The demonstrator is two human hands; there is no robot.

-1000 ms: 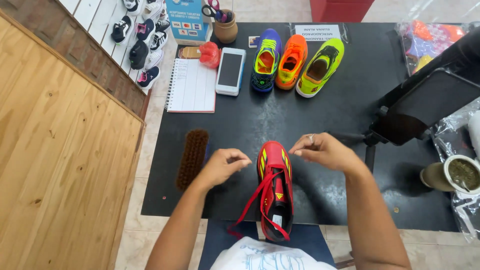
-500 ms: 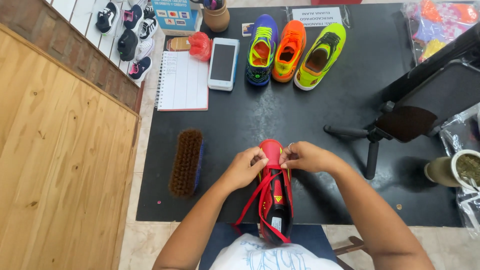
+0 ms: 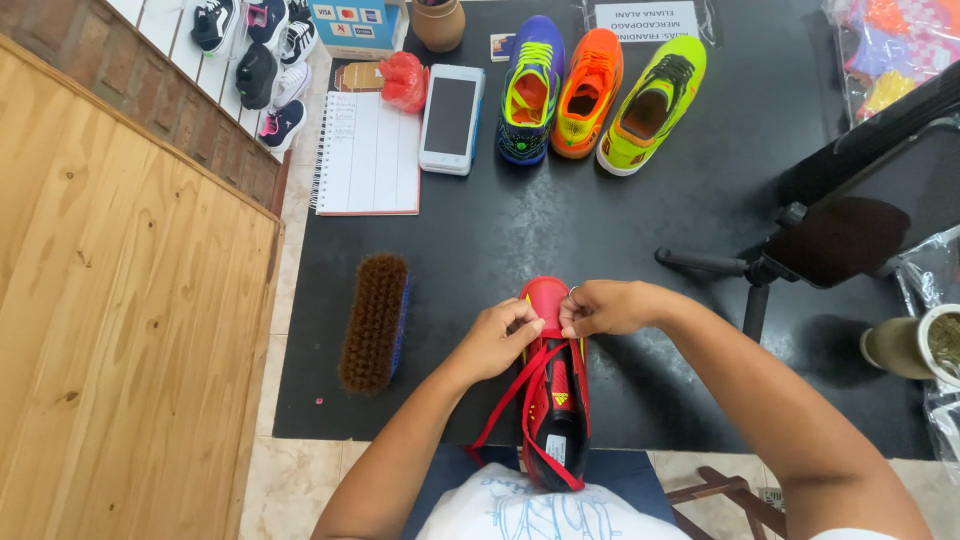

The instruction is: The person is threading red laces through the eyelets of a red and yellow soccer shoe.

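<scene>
Head view: two hands lacing a red boot at the near edge of a black table.

Left to right: a brown brush (image 3: 374, 322) lies just beside; the left hand (image 3: 497, 338) and right hand (image 3: 600, 307) each pinch the red lace (image 3: 512, 393) over the red boot (image 3: 553, 385) near its toe. Only the lowest eyelets look threaded; long loose ends trail toward the person, so most of the lacing remains.
</scene>
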